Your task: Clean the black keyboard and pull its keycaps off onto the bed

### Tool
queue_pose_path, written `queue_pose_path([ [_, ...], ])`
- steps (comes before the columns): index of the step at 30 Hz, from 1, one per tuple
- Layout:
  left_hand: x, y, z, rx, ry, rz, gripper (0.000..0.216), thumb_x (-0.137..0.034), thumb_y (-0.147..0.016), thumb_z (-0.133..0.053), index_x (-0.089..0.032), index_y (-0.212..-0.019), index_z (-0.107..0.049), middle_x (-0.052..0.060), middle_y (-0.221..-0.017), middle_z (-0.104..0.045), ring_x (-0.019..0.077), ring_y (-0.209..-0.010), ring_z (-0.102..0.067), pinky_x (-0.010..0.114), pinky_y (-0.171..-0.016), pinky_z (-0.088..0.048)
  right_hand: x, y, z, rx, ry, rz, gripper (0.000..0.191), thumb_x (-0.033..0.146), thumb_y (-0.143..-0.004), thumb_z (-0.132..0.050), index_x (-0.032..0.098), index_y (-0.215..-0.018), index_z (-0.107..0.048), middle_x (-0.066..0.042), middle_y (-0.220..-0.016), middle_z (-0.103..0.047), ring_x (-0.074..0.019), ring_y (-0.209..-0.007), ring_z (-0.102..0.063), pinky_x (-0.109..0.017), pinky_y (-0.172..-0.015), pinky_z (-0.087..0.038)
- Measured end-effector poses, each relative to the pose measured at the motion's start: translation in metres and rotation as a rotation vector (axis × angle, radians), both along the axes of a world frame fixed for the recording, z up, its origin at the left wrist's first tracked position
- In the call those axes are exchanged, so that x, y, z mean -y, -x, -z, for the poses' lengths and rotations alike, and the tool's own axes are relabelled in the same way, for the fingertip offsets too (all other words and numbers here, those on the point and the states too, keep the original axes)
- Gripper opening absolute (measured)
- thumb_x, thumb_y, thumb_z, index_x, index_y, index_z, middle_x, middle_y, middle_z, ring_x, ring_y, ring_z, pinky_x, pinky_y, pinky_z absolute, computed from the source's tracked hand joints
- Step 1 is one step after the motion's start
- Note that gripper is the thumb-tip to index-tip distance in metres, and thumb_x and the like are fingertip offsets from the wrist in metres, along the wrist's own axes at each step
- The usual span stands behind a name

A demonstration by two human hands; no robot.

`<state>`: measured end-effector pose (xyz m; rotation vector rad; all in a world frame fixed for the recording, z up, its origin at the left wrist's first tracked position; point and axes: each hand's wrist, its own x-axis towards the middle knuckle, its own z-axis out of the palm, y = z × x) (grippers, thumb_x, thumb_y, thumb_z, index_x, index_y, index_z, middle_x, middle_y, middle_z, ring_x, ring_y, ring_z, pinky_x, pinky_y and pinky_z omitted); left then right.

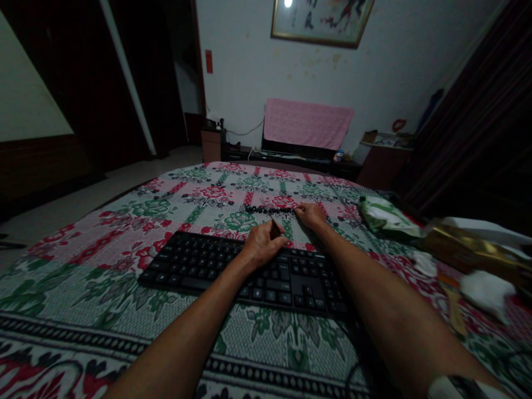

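Observation:
A black keyboard [189, 260] lies on a flowered cloth, its cable running toward me at the right. My left hand [262, 244] is over the keyboard's upper middle, closed around a small dark object [275, 228] that juts up between thumb and fingers; its kind is unclear. Beyond the keyboard, a row of small black pieces [270, 210], looking like loose keycaps, stretches left to right. At the right end of that row, my right hand [311, 215] has its fingers pinched together on the cloth. Whatever sits between its fingertips is hidden.
To the right lie a green-and-white tissue pack [386, 216], a gold box [469, 244], a brush with a wooden handle [455, 310] and crumpled white tissue [488, 291]. The flowered cloth [103, 260] covers the table. A pink towel [307, 123] drapes over a screen by the far wall.

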<state>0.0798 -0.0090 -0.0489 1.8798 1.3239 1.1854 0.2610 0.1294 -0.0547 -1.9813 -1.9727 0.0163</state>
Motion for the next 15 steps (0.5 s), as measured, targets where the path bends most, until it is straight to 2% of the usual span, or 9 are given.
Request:
queue_pose_path([
  [9,0.0021,0.0005,-0.0023,0.009,-0.002,0.007,0.016,-0.025,-0.068,-0.061,-0.016,-0.081,-0.06,0.0,-0.068,-0.062,0.0127,-0.064,-0.057,0.023,-0.061,-0.043,-0.0062,-0.0015,0.0021,-0.01,0.032,-0.021,0.032,0.037,-0.081,-0.046,0.027,-0.104,-0.067,-0.004,-0.106,-0.067,-0.0202,-0.097,-0.06,-0.027,-0.08,-0.043],
  [15,0.0012,0.0005,-0.0023,0.026,0.005,0.028,0.017,-0.025,-0.068,-0.061,-0.016,-0.082,-0.06,0.0,-0.07,-0.063,0.0129,-0.065,-0.058,0.023,-0.062,-0.043,-0.0093,-0.0069,0.0007,-0.042,0.057,-0.096,0.033,0.025,-0.084,-0.04,0.015,-0.096,-0.069,-0.01,-0.1,-0.068,-0.0191,-0.093,-0.06,-0.024,-0.078,-0.041],
])
